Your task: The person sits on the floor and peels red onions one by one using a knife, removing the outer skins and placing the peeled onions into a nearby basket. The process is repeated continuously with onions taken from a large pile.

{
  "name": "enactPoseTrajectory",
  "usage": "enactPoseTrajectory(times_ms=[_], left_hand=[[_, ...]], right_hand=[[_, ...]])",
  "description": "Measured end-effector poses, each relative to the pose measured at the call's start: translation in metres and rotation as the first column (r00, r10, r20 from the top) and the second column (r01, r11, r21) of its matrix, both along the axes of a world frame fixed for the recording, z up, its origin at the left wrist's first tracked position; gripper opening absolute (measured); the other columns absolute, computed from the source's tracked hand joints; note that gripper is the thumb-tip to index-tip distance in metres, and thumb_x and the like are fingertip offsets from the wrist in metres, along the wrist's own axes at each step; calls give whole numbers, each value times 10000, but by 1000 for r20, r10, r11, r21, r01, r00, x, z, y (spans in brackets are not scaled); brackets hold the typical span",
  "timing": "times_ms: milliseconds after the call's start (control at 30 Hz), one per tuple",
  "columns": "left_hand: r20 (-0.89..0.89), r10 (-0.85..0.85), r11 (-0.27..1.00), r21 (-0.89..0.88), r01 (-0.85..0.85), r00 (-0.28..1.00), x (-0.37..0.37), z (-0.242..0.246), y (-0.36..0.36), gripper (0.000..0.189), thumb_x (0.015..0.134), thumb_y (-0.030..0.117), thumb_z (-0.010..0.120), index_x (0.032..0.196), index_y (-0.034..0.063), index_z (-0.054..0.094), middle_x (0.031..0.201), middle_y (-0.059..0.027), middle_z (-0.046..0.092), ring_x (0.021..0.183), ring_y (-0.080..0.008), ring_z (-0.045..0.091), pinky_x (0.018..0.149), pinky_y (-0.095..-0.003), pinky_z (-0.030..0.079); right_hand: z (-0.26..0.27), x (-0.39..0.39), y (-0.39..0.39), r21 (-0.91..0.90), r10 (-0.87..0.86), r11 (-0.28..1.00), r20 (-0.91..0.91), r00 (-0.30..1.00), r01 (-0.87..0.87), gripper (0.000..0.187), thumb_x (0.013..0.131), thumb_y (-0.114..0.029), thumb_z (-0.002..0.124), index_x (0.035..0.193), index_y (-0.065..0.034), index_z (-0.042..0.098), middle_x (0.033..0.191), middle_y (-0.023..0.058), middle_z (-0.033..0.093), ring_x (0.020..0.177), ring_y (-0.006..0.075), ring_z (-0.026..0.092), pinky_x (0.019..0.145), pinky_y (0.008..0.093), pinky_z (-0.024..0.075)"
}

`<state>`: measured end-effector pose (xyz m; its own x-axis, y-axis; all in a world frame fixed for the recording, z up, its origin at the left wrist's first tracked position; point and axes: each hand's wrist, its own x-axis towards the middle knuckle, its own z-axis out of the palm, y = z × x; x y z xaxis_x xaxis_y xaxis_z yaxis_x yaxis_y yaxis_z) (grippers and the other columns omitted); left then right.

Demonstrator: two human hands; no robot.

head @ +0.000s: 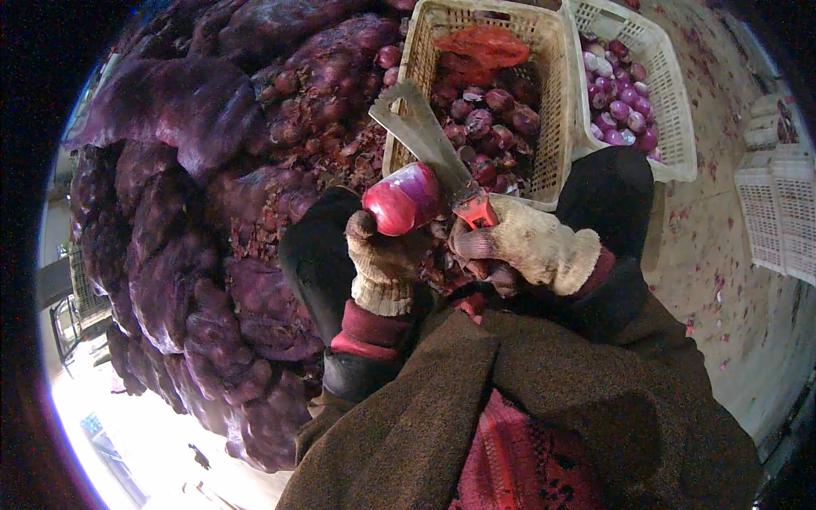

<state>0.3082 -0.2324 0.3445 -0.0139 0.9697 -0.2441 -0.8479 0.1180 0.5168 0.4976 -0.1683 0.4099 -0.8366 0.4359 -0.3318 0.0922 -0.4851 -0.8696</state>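
Observation:
My left hand (386, 255), in a soiled knit glove, holds a partly peeled red onion (403, 197) with a glossy pink and purple surface. Right of it, my right hand (510, 245), gloved too, grips the red handle of a wide-bladed knife (430, 137). The blade points up and to the left, beyond the onion and over the near crate's edge. Under the blade, the near plastic crate (558, 115) holds unpeeled red onions (500, 127) and a red mesh bag (484, 48). Loose onion skins lie between my legs.
Large purple mesh sacks of onions (185, 115) are piled at the left, with dry skins on them. A second crate (679, 121) at the upper right holds peeled onions (618, 111). White crates (781, 204) stand at the far right, and skin scraps litter the floor (714, 255).

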Motion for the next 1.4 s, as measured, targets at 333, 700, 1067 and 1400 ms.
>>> enactPoseTrajectory(times_ms=[333, 700, 1067, 1400], left_hand=[[28, 23, 999, 37, -24, 999, 14, 4, 20, 882, 689, 632, 576, 1325, 47, 400, 1350, -156, 431, 1215, -347, 437, 996, -460, 396], [-246, -126, 990, 25, 136, 961, 0, 18, 45, 852, 643, 376, 728, 1329, 6, 383, 1277, -139, 511, 1139, -305, 523, 976, -435, 416], [-136, -121, 990, -95, 108, 983, -17, -10, 53, 843, 669, 381, 716, 1338, -5, 377, 1296, -144, 499, 1181, -308, 490, 1018, -458, 370], [323, 182, 963, -248, -103, 929, -7, -39, 53, 616, 828, 489, 537, 1281, 82, 450, 1189, -122, 561, 1063, -325, 546, 938, -465, 434]], right_hand=[[7, 0, 5, -376, -67, 922, 71, 995, 89, 135, 842, -223, 597, 842, -101, 540, 663, -7, 531, 525, 81, 486, 428, 208, 379], [-29, -4, 26, -388, -32, 921, 34, 999, 43, 169, 832, -249, 626, 874, -107, 543, 679, -13, 536, 571, 71, 493, 440, 203, 380], [-29, -8, 41, -335, 41, 942, 123, 992, 2, 176, 856, -267, 594, 864, -102, 530, 671, -17, 528, 531, 68, 474, 420, 215, 358], [-68, -15, 50, -419, 28, 907, -13, 1000, -31, 178, 817, -260, 628, 836, -96, 561, 685, -4, 544, 557, 76, 491, 431, 217, 388]])
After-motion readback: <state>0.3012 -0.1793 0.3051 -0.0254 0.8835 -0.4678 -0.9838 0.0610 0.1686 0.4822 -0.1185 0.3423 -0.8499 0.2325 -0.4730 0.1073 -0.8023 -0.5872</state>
